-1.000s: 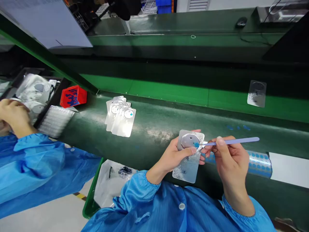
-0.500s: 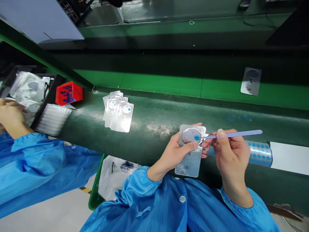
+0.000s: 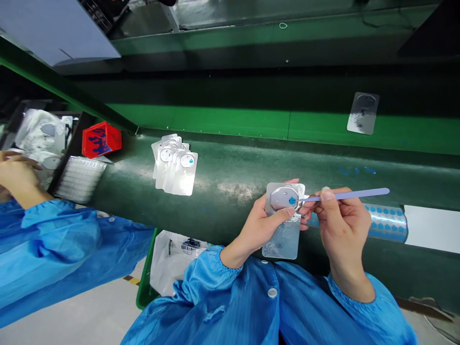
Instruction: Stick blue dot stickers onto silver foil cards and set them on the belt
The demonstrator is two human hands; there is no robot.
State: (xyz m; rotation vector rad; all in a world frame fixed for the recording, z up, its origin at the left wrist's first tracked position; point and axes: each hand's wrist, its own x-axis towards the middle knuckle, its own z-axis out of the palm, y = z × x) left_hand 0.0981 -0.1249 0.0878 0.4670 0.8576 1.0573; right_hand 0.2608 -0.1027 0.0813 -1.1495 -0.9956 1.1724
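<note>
My left hand point(image 3: 264, 225) is shut on a silver foil blister card point(image 3: 283, 239), with the thumb across its lower edge and a round raised dome near the top. My right hand point(image 3: 343, 225) pinches a slim lilac-handled tool point(image 3: 348, 195), whose metal tip reaches the dome. A small blue dot point(image 3: 292, 201) sits at that tip, on the dome. Further left, several similar cards lie overlapped in a stack point(image 3: 176, 167) on the green bench. A co-worker's hand point(image 3: 17, 175) is at the far left, beside a black tray point(image 3: 68, 143) of foil packs.
A roll of blue dot stickers point(image 3: 386, 223) lies beside my right hand. A single foil card point(image 3: 362, 113) rests on the green strip behind. A red box point(image 3: 101, 140) and a clear plastic tray point(image 3: 81, 178) stand at the left. Below, a green bin holds a white bag point(image 3: 168, 266).
The whole scene has shifted slightly up and left in the view. Both hands keep their hold, and the tool tip stays at the blue dot on the dome.
</note>
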